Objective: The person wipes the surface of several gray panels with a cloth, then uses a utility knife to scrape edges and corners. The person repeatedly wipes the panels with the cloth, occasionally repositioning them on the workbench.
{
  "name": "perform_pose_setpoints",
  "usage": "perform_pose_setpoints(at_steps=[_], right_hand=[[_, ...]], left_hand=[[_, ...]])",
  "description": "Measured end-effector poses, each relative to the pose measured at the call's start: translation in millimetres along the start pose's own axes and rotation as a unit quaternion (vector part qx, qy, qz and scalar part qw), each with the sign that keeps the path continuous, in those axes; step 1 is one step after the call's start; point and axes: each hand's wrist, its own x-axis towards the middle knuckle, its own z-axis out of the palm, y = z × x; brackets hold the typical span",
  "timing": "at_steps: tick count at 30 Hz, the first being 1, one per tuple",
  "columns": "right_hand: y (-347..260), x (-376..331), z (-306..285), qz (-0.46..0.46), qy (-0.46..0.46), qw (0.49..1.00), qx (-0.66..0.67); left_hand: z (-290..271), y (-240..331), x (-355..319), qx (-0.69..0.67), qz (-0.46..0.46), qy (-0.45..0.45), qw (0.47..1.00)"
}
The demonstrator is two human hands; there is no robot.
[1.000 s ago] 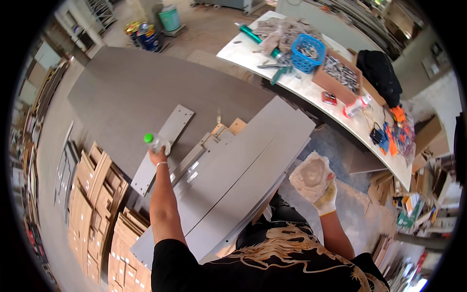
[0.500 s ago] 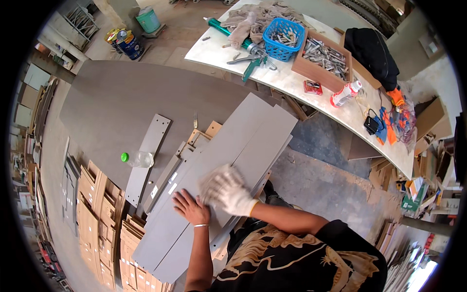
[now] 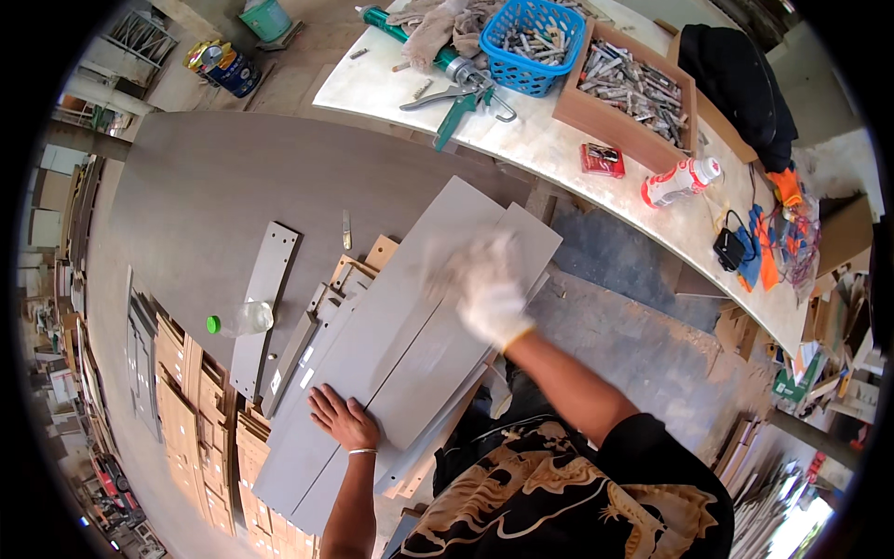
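Note:
A stack of long grey panels [image 3: 410,317] lies slantwise in front of me, with a narrow seam running along its top. My left hand [image 3: 344,418], bare with a bracelet at the wrist, lies flat on the top panel near its lower end, fingers spread. My right hand [image 3: 492,303], in a whitish knit glove, presses a greyish-beige rag [image 3: 449,267] against the panel's upper part; motion blurs the fingers and the rag. Beside the stack lie a narrow grey strip with holes [image 3: 264,312] and a clear bottle with a green cap [image 3: 244,320].
A knife [image 3: 347,229] lies on the large dark board [image 3: 214,186]. On the white table [image 3: 549,149] are a green caulking gun [image 3: 456,116], a blue basket [image 3: 533,56], a wooden box of metal fittings [image 3: 626,88] and a red-white bottle [image 3: 680,183]. Cut boards [image 3: 191,429] stand at lower left.
My right hand has swept with the rag up and to the right along the panel. The left hand stays flat on the panel, appearing slightly lower left as the whole view has shifted.

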Motion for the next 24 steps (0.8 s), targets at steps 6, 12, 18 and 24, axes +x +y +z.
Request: perform_pose_setpoints(at_steps=[6,12,18,24], right_hand=[[-22.8,-61.9,19.8,-0.158,0.051,0.986,-0.027],[-0.9,-4.0,-23.5,-0.017,0.061,0.983,-0.171],[31.9,9.6,-12.1,-0.074,0.13,0.989,-0.006],[-94.6,-114.5,7.3,-0.242,-0.069,0.954,0.166]], left_hand=[[0.2,1.7,2.3,0.008,-0.001,0.008,1.0],[2.3,-5.5,-2.5,0.01,0.007,0.011,1.0],[1.0,-1.4,-0.6,0.007,0.013,-0.003,1.0],[0.2,-2.3,-0.8,0.013,0.008,-0.008,1.0]])
